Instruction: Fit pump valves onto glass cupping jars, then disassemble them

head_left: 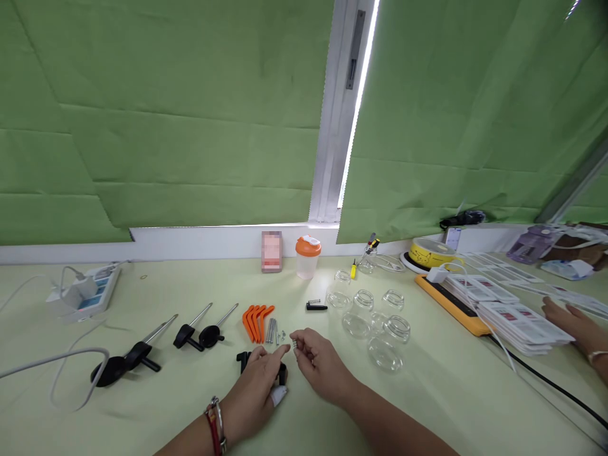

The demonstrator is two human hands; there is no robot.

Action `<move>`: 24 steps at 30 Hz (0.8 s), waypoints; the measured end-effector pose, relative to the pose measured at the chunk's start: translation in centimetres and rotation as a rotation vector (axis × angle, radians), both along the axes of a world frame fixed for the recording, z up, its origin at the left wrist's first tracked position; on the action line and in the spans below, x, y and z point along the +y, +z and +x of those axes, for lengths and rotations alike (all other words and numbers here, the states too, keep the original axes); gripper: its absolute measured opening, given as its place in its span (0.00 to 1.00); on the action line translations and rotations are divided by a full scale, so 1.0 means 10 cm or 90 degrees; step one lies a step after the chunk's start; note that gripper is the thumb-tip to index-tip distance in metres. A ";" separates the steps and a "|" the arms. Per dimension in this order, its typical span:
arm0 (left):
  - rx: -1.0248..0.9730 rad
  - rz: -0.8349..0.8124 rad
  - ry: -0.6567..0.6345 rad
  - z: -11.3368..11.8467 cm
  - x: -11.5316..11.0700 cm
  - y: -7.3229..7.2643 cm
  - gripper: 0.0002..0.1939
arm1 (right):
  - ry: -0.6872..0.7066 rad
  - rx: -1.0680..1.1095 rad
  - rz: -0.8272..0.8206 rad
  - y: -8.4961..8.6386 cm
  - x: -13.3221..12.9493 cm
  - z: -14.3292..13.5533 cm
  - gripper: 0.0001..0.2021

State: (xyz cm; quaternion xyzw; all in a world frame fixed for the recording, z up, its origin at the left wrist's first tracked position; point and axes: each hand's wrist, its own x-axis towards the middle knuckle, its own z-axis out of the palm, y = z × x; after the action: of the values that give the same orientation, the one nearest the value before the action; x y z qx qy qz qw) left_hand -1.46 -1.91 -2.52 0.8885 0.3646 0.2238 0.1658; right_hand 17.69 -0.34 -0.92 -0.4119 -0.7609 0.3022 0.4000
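Note:
My right hand (323,366) pinches a small metal spring (294,344) between thumb and fingertips. Close beside it, my left hand (254,392) is curled over a black plastic part (282,375), its index finger pointing toward the spring; the palm hides much of the part. White wrapping (278,395) covers one finger of that hand. Another black piece (243,360) shows past the left knuckles. Just beyond the hands lie several orange crank-shaped handles (256,322), metal pins (271,330) and tiny hardware (283,334). A second spring (314,301) lies by a black rod-like piece (316,307).
Several glass jars (386,351) stand right of my hands. Black parts with metal shafts (137,356) lie left, near a power strip (95,291) and white cable. An orange-lidded cup (308,256) stands behind. At right are an orange-edged strip (451,307), stacked cards (517,326) and another person's hand (570,320).

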 end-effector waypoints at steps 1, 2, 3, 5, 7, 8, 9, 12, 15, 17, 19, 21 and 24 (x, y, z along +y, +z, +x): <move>0.001 -0.005 0.006 0.00 0.00 0.00 0.40 | 0.013 0.029 -0.012 0.01 -0.02 -0.02 0.12; 0.004 -0.011 0.013 0.01 0.00 0.01 0.41 | 0.031 0.054 -0.028 0.02 -0.04 -0.03 0.11; 0.006 -0.017 0.018 0.02 0.00 0.02 0.41 | 0.051 0.077 -0.046 0.02 -0.06 -0.04 0.10; 0.011 -0.027 0.020 0.03 0.00 0.04 0.43 | 0.087 0.118 -0.074 0.02 -0.08 -0.06 0.09; 0.010 -0.031 0.018 0.04 0.00 0.06 0.43 | 0.104 0.154 -0.082 0.00 -0.10 -0.08 0.08; 0.009 -0.031 0.016 0.04 0.00 0.07 0.43 | 0.107 0.169 -0.081 0.00 -0.10 -0.09 0.08; 0.006 -0.031 0.014 0.04 0.00 0.08 0.43 | 0.109 0.179 -0.078 -0.01 -0.11 -0.09 0.08; 0.002 -0.037 0.008 0.04 0.00 0.10 0.43 | 0.114 0.181 -0.064 0.00 -0.12 -0.10 0.08; -0.003 -0.036 0.003 0.04 -0.01 0.10 0.43 | 0.121 0.147 -0.034 0.04 -0.13 -0.10 0.08; -0.006 -0.028 0.001 0.03 -0.01 0.09 0.43 | 0.121 0.124 -0.011 0.07 -0.13 -0.09 0.08; -0.004 -0.022 0.003 0.03 -0.01 0.09 0.43 | 0.118 0.108 0.009 0.10 -0.14 -0.09 0.08; 0.001 -0.021 0.004 0.04 -0.01 0.10 0.41 | 0.116 0.102 0.020 0.11 -0.14 -0.09 0.08; 0.004 -0.027 0.007 0.05 0.00 0.13 0.39 | 0.115 0.096 0.025 0.11 -0.15 -0.09 0.09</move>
State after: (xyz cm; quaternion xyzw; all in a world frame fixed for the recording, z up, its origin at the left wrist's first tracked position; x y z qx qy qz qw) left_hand -0.96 -1.95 -1.21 0.8837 0.3745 0.2139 0.1820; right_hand 16.77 -1.82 0.14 -0.3099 -0.7682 0.3522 0.4356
